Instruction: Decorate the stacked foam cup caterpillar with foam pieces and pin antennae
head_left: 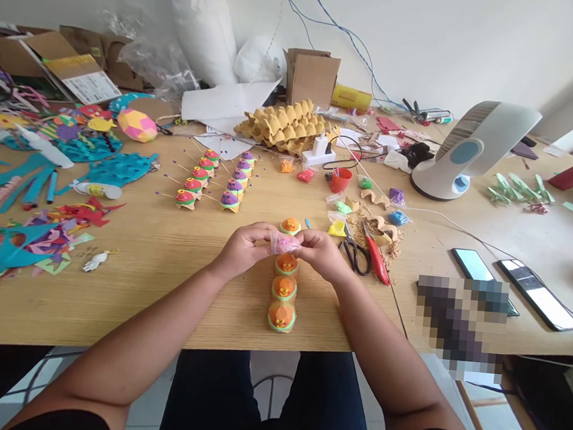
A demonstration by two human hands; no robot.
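Note:
Between my left hand point(248, 248) and my right hand point(319, 253) is a small clear plastic bag point(284, 244) with something pink in it. Fingers of both hands pinch its sides. Below the bag, a strip of egg-carton cups point(285, 288) runs toward the table's front edge. The cups carry orange domes with small yellow features and a green rim. My hands and the bag cover part of the strip; its far cup point(290, 225) shows just beyond. A yellow packet point(337, 228) and black-handled scissors point(356, 254) lie to the right of my right hand.
Two decorated carton strips, one red point(198, 179) and one purple point(238, 181), stand at the back left with pins sticking out. A red cutter point(377, 256), a red cup point(341, 179) and a white fan point(472, 154) are on the right. Paper scraps point(38, 240) cover the left side.

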